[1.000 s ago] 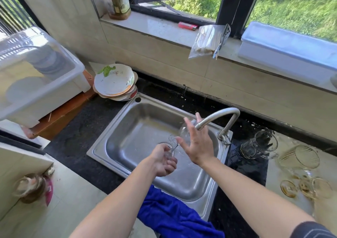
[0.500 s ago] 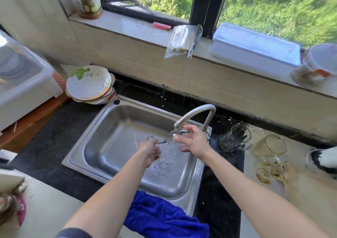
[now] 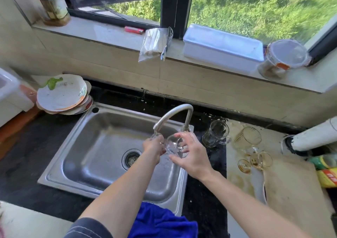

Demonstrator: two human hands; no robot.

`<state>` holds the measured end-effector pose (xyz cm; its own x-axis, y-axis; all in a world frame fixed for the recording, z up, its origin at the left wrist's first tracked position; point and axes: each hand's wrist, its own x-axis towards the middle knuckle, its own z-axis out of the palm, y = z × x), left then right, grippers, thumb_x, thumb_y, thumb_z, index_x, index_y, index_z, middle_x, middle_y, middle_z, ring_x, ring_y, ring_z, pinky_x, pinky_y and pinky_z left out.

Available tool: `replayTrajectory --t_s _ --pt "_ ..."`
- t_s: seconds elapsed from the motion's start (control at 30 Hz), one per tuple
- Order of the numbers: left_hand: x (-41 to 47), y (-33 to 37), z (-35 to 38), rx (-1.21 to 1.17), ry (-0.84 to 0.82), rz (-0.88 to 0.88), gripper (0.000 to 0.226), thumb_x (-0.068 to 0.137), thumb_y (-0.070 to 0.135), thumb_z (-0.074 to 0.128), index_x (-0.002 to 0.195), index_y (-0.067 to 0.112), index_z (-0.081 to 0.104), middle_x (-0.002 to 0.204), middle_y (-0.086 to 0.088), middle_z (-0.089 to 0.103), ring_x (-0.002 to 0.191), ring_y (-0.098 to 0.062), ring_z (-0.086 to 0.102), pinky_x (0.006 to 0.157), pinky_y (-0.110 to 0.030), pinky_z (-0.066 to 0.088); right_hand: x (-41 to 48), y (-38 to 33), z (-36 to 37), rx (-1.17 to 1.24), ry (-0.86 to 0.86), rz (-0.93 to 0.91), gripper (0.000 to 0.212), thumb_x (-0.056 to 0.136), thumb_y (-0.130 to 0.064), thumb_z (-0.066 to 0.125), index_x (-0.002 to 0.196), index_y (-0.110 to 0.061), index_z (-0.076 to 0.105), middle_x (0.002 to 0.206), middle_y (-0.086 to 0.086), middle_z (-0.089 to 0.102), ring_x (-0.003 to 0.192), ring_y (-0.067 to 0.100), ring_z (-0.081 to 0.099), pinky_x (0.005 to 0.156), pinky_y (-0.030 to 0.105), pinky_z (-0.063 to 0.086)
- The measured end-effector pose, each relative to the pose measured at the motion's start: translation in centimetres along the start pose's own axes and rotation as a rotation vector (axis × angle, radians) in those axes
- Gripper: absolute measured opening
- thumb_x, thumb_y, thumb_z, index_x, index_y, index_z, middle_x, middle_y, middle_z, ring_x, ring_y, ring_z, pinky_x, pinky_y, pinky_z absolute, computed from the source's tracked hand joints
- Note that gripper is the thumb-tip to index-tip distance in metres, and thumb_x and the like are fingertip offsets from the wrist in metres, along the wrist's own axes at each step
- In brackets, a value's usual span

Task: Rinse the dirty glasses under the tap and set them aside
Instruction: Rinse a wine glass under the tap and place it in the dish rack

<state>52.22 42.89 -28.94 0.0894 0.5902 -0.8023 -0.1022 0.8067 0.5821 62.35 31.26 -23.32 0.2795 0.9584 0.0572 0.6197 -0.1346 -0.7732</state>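
Seemingly midway: the left hand [image 3: 154,147] and right hand [image 3: 191,154] are together gripping a small clear drinking glass [image 3: 174,146] beneath the curved steel tap [image 3: 173,112]; right of the right hand, a clear tumbler [image 3: 216,133] and amber-tinted glasses [image 3: 248,139] are sitting on the table [image 3: 237,181]; whether rinsed or dirty, I cannot tell.
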Motion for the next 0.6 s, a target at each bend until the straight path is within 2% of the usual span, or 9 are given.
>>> replayTrajectory --t_s 0.07,0.17,0.27,0.33,0.4,0.5,0.53,0.6 --pt "-0.4 0.1 0.3 0.046 -0.011 0.039 0.006 0.091 0.011 0.052 0.091 0.009 0.059 0.067 -0.008 0.048 0.05 -0.019 0.043 0.044 -0.027 0.04 0.0 -0.1 -0.1 -0.017 0.053 0.002 0.058 0.072 -0.033 0.081 0.123 -0.031 0.054 0.117 -0.016 0.051 0.092 0.003 0.058 0.076 0.023 0.054" --pt "-0.4 0.2 0.1 0.248 0.058 0.129 0.01 0.087 0.01 0.06 0.096 0.011 0.062 0.078 -0.009 0.061 0.061 -0.023 0.057 0.057 -0.032 0.052 0.2 -0.5 -0.2 -0.116 -0.007 -0.098 0.059 0.07 -0.034 0.078 0.124 -0.025 0.056 0.12 -0.01 0.053 0.091 0.005 0.059 0.078 0.03 0.056" --pt "-0.2 0.5 -0.7 0.281 0.099 0.144 0.005 0.088 0.014 0.06 0.085 0.011 0.062 0.076 -0.011 0.062 0.06 -0.026 0.057 0.056 -0.032 0.05 0.2 -0.8 -0.3 -0.09 -0.033 -0.097 0.061 0.068 -0.035 0.077 0.125 -0.026 0.056 0.12 -0.012 0.053 0.092 0.004 0.057 0.079 0.033 0.056" --pt "-0.3 0.9 -1.3 0.284 0.115 0.136 0.026 0.094 0.026 0.056 0.075 0.008 0.061 0.069 -0.011 0.06 0.057 -0.026 0.056 0.053 -0.034 0.052 0.2 -1.1 -0.4 -0.115 -0.061 -0.134 0.061 0.068 -0.036 0.076 0.125 -0.026 0.056 0.12 -0.011 0.054 0.093 0.004 0.057 0.079 0.033 0.056" --pt "-0.5 1.1 -1.7 0.278 0.096 0.118 0.036 0.097 0.032 0.052 0.076 0.004 0.062 0.068 -0.014 0.06 0.057 -0.027 0.059 0.052 -0.036 0.055 0.3 -1.3 -0.5 -0.118 -0.092 -0.147 0.062 0.067 -0.037 0.077 0.125 -0.027 0.057 0.119 -0.012 0.054 0.092 0.002 0.056 0.079 0.032 0.056" --pt "-0.4 1.1 -1.8 0.188 -0.096 0.042 0.012 0.091 0.013 0.062 0.095 0.002 0.065 0.087 -0.019 0.065 0.068 -0.031 0.062 0.053 -0.035 0.058 0.9 -1.2 -0.8 -0.087 -0.048 -0.068 0.062 0.068 -0.04 0.077 0.125 -0.03 0.055 0.118 -0.015 0.054 0.088 0.004 0.058 0.077 0.03 0.056" --pt "-0.4 1.1 -1.8 0.141 -0.152 0.012 0.015 0.088 0.004 0.063 0.102 0.0 0.065 0.091 -0.02 0.065 0.069 -0.031 0.062 0.052 -0.033 0.056 1.0 -1.1 -0.9 -0.096 -0.042 -0.059 0.062 0.068 -0.042 0.076 0.125 -0.031 0.055 0.117 -0.015 0.054 0.088 0.004 0.059 0.076 0.031 0.056" --pt "-0.3 1.1 -1.7 0.124 -0.169 -0.015 0.022 0.086 0.0 0.063 0.107 -0.001 0.064 0.082 -0.017 0.064 0.06 -0.025 0.058 0.047 -0.027 0.051 1.0 -1.0 -0.9 -0.113 -0.06 -0.062 0.063 0.067 -0.043 0.077 0.124 -0.031 0.056 0.116 -0.015 0.055 0.087 0.002 0.058 0.076 0.031 0.056"
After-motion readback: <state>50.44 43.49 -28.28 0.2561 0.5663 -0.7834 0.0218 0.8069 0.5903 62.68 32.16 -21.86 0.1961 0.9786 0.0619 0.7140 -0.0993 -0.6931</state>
